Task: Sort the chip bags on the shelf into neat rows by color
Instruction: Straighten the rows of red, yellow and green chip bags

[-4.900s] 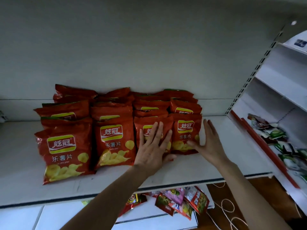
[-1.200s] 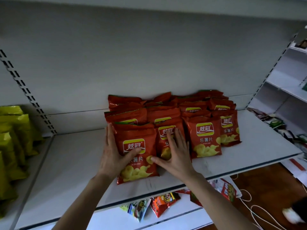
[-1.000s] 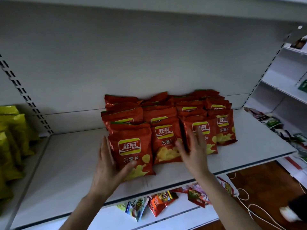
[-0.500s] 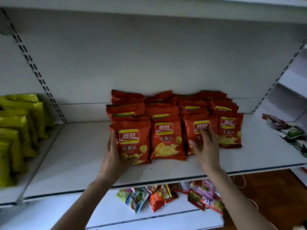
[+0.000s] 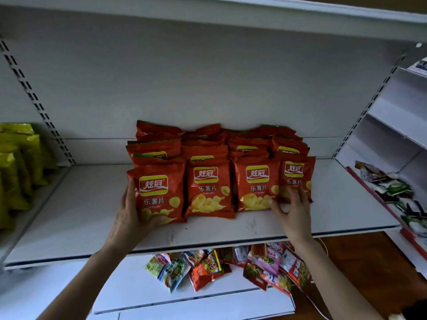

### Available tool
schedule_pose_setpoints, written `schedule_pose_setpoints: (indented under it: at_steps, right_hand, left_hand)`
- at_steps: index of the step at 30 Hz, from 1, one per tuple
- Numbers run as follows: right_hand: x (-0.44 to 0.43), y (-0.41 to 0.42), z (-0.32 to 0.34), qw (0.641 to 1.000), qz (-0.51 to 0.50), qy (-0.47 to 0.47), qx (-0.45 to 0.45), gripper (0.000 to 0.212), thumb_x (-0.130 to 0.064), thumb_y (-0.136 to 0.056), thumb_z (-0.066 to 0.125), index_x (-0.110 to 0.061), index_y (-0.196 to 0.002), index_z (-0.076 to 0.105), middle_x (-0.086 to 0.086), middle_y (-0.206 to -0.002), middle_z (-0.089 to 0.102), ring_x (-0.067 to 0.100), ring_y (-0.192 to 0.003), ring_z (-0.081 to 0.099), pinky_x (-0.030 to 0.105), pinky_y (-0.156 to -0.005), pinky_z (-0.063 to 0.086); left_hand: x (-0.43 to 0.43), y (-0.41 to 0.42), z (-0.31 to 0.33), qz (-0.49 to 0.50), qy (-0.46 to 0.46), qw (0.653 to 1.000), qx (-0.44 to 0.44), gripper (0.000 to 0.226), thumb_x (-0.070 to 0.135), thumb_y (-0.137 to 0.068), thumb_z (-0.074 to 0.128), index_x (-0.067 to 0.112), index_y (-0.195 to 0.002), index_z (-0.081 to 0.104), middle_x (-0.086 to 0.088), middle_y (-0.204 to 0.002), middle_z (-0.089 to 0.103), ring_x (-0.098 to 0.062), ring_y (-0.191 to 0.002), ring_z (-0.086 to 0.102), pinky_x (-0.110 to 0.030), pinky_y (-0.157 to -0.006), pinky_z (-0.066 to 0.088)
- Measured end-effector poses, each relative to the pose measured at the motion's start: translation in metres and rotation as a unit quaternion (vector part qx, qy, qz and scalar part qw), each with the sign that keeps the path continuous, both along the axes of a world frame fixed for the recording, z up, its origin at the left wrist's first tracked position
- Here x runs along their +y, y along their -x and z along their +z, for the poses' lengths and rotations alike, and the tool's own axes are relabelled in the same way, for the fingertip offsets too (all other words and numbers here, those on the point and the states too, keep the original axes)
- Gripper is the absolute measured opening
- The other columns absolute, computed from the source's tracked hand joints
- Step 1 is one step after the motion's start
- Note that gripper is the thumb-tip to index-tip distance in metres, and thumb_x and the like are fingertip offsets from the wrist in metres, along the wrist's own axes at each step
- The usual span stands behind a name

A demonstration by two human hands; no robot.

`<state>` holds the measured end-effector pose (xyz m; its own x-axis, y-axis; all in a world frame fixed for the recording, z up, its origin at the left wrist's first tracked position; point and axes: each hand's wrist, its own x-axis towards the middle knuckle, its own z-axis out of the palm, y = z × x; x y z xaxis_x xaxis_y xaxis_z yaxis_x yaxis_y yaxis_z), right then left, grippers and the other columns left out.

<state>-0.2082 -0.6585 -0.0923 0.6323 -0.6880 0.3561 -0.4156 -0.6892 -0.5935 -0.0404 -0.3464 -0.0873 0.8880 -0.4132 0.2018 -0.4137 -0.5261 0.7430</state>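
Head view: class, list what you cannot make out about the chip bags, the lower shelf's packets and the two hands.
Rear red bags: head view, the front row covers them; count per row unknowable.
Yellow bags: cut off by the left edge.
Lower packets: partly under the shelf board; print too small.
Front right bag: right hand covers its lower part.
Left hand: some fingers hidden behind the front left bag.

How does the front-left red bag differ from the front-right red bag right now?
The front-left red bag sits nearer the shelf edge; the front-right red bag sits further back. The left hand grips the front-left red bag, thumb across its lower front; the right hand only touches the front-right red bag with spread fingers. Both face out with the same red print.
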Motion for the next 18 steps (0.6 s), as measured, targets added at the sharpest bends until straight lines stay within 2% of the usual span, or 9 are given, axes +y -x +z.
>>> schedule_pose_setpoints:
  at_steps: [2, 4, 7, 9, 12, 16, 18]
  right_hand:
    - [-0.01, -0.002, -0.002, 0.999, 0.003, 0.002, 0.039, 0.089, -0.072, -0.067, 0.044, -0.011, -0.133, 0.045, 0.02, -0.143, 0.034, 0.042, -0.131, 0.031, 0.054, -0.099, 0.036]
    - [-0.017, -0.005, -0.003, 0.996, 0.011, 0.008, 0.083, 0.091, -0.074, -0.067, 0.044, -0.015, -0.137, 0.042, 0.022, -0.146, 0.03, 0.043, -0.134, 0.025, 0.056, -0.104, 0.031]
    - [-0.025, -0.012, -0.003, 0.991, 0.019, 0.062, 0.121, 0.093, -0.083, -0.073, 0.019, -0.019, -0.132, 0.05, 0.025, -0.141, 0.037, 0.047, -0.13, 0.032, 0.059, -0.102, 0.03]
    - [-0.026, -0.017, -0.003, 0.986, 0.031, 0.083, 0.143, 0.089, -0.08, -0.077, 0.013, -0.021, -0.128, 0.055, 0.026, -0.138, 0.041, 0.049, -0.127, 0.036, 0.063, -0.098, 0.032]
    - [-0.021, -0.02, -0.005, 0.985, 0.042, 0.092, 0.14, 0.087, -0.08, -0.079, 0.012, -0.022, -0.128, 0.055, 0.026, -0.139, 0.041, 0.048, -0.128, 0.035, 0.065, -0.097, 0.032]
    - [-0.021, -0.013, -0.005, 0.993, 0.045, 0.059, 0.093, 0.098, -0.086, -0.071, 0.013, -0.021, -0.134, 0.049, 0.023, -0.145, 0.032, 0.045, -0.133, 0.027, 0.058, -0.103, 0.028]
    - [-0.022, -0.01, -0.001, 0.996, 0.053, 0.03, 0.068, 0.101, -0.089, -0.067, 0.015, -0.021, -0.136, 0.044, 0.018, -0.148, 0.027, 0.041, -0.136, 0.022, 0.055, -0.105, 0.028]
  left_hand:
    - [0.0, 0.004, -0.001, -0.005, -0.008, 1.0, -0.007, 0.111, 0.033, -0.061, 0.079, 0.02, -0.147, 0.009, -0.023, -0.149, 0.024, -0.042, -0.129, 0.038, -0.057, -0.095, 0.04]
    - [0.0, 0.006, -0.004, -0.009, -0.013, 1.0, -0.023, 0.111, 0.036, -0.059, 0.077, 0.016, -0.146, 0.012, -0.024, -0.15, 0.023, -0.044, -0.129, 0.038, -0.059, -0.095, 0.04]
    - [-0.002, 0.006, -0.008, 0.005, -0.011, 0.999, -0.031, 0.112, 0.023, -0.058, 0.086, 0.011, -0.146, 0.016, -0.025, -0.151, 0.021, -0.046, -0.129, 0.036, -0.06, -0.095, 0.04]
    - [-0.004, 0.006, -0.01, 0.012, -0.01, 0.999, -0.036, 0.113, 0.019, -0.058, 0.087, 0.007, -0.146, 0.017, -0.025, -0.151, 0.021, -0.047, -0.129, 0.036, -0.061, -0.094, 0.04]
    - [-0.005, 0.007, -0.011, 0.02, -0.009, 0.999, -0.036, 0.113, 0.021, -0.058, 0.087, 0.007, -0.146, 0.017, -0.025, -0.151, 0.02, -0.047, -0.129, 0.036, -0.061, -0.094, 0.04]
    - [-0.003, 0.007, -0.011, 0.007, -0.018, 0.998, -0.053, 0.118, 0.033, -0.056, 0.081, 0.015, -0.148, 0.01, -0.027, -0.149, 0.023, -0.05, -0.125, 0.04, -0.063, -0.09, 0.043]
    - [-0.003, 0.008, -0.01, 0.012, -0.016, 0.999, -0.05, 0.118, 0.028, -0.057, 0.084, 0.013, -0.148, 0.01, -0.027, -0.149, 0.022, -0.049, -0.126, 0.039, -0.062, -0.091, 0.042]
